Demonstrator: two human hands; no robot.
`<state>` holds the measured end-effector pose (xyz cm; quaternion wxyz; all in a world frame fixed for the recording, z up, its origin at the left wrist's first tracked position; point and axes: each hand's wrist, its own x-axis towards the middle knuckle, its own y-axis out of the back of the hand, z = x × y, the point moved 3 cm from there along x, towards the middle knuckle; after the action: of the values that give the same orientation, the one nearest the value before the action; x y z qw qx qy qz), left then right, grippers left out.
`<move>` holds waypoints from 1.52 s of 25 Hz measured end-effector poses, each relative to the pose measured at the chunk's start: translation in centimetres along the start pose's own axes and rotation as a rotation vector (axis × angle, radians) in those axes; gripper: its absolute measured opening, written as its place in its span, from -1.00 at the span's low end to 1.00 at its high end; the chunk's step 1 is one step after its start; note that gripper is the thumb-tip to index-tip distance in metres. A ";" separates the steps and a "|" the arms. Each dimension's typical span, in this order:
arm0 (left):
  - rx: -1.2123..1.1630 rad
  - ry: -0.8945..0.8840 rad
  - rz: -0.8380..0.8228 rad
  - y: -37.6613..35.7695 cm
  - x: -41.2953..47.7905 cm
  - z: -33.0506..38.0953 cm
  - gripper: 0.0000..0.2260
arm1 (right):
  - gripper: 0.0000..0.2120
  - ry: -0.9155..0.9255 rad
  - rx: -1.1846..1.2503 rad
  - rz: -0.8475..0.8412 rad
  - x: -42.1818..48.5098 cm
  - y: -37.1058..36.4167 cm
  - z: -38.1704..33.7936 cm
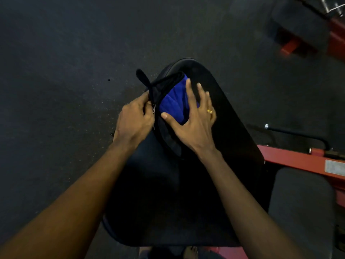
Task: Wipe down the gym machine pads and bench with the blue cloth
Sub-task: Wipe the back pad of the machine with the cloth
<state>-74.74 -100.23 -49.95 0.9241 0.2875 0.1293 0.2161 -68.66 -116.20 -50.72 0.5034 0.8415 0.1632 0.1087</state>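
Note:
A blue cloth (172,103) lies bunched inside a black fabric bag (164,86) on the far end of a black padded bench (224,128). My left hand (133,118) pinches the bag's edge at its left side, fingers curled. My right hand (194,116) lies spread over the blue cloth with straight fingers and the thumb at the bag's rim; a gold ring shows on one finger. Part of the cloth is hidden under my right palm.
Dark rubber gym floor (65,71) surrounds the bench. A red machine frame (298,157) with a black handle runs along the right, with a grey pad (302,202) below it. Another black pad on a red frame (298,28) stands at the top right.

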 end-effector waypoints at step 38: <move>-0.103 0.122 -0.051 0.4 0.5 -1.0 -0.66 | -0.44 0.012 0.186 0.210 -9.9 -5.9 -0.6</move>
<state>-74.81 -99.20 -50.61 0.9333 0.2223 0.1816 0.2160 -79.00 -116.96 -55.85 0.4082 0.8962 0.0866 0.1504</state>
